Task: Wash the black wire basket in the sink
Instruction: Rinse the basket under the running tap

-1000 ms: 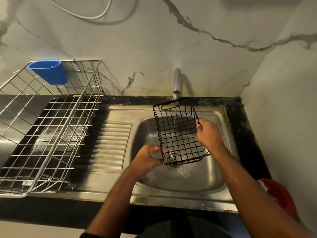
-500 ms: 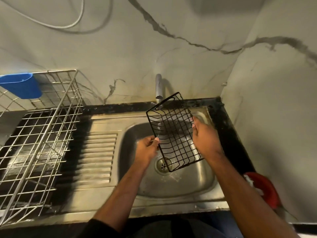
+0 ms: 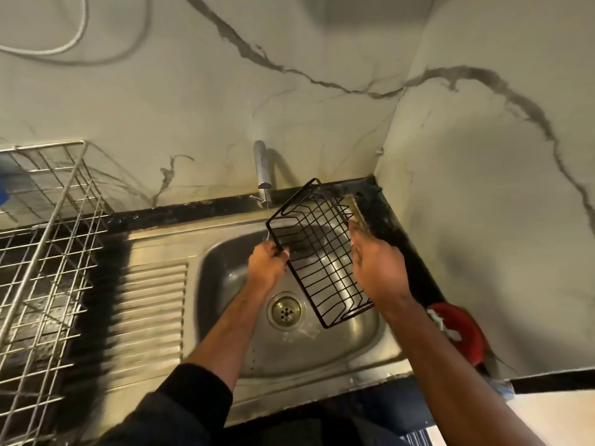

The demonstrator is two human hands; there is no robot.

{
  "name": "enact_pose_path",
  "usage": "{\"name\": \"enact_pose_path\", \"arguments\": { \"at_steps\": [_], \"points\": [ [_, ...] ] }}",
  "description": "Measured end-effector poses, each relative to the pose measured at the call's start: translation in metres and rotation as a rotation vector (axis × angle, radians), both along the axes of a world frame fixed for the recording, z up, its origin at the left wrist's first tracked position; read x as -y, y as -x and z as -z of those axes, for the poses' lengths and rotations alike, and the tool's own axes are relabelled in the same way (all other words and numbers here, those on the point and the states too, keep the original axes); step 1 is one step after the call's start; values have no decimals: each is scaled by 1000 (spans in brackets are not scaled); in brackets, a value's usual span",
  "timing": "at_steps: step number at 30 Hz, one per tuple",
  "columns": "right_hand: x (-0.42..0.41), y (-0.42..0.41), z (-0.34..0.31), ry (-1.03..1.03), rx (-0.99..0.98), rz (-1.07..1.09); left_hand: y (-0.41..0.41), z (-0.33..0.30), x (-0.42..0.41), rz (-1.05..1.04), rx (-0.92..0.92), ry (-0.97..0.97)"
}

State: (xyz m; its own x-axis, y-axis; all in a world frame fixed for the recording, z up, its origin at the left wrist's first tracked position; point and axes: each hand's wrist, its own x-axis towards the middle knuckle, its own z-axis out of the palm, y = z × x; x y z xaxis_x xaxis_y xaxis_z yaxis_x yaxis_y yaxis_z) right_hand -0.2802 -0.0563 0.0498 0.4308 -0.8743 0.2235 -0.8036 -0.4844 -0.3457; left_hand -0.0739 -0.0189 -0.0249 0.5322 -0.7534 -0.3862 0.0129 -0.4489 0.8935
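a silver wire drying rack (image 3: 48,252) is sitting on the bench at the far left, with the ribbed drainboard (image 3: 151,304) beside it. moving right, the steel sink (image 3: 225,355) is lying under a tap (image 3: 262,165) that is letting a thin stream fall, seemingly just past the basket's left corner. the left hand (image 3: 269,265) is curling its fingers round the left rim wire of the black wire basket (image 3: 322,252), which is being held tilted above the bowl, just right of the drain (image 3: 286,310) and touching nothing but the hands. the right hand (image 3: 376,268) is lying along the basket's right side with fingers fairly straight; whether it is gripping a wire or only steadying is hard to tell. a red object (image 3: 457,333) is lying on the bench at the right edge.

judging from this, the rinsing step is under way. the next move is probably calling for shifting or turning the basket so the stream is running over its wires, while keeping a firm hold on the wet metal.
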Motion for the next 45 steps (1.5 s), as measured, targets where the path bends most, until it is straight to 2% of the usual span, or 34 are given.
{"name": "enact_pose_path", "arguments": {
  "at_steps": [3, 9, 12, 16, 23, 28, 34, 38, 45],
  "points": [
    [-4, 4, 2, -17, 27, 23, -10, -10, 17, -78, -159, 68],
    [-3, 9, 12, -101, 163, 69, -15, -17, 26, -114, -213, 147],
    [-5, 5, 20, -173, 206, 126, -15, -19, 24, -168, -196, 196],
    [-8, -7, 32, -235, 160, 159, -19, -24, 15, -168, -120, 258],
    [6, -29, 50, -234, 156, 138, -30, -30, -5, -198, -21, 309],
    [17, -56, 57, -369, 286, 42, -43, -43, -25, -310, -60, 346],
    [26, -83, 48, -381, 279, -53, -52, -54, -53, -363, -98, 369],
    [25, -90, 53, -478, 319, -79, -49, -56, -68, -403, -125, 361],
    [21, -89, 56, -517, 242, -119, -35, -58, -82, -401, -18, 301]
  ]
}}
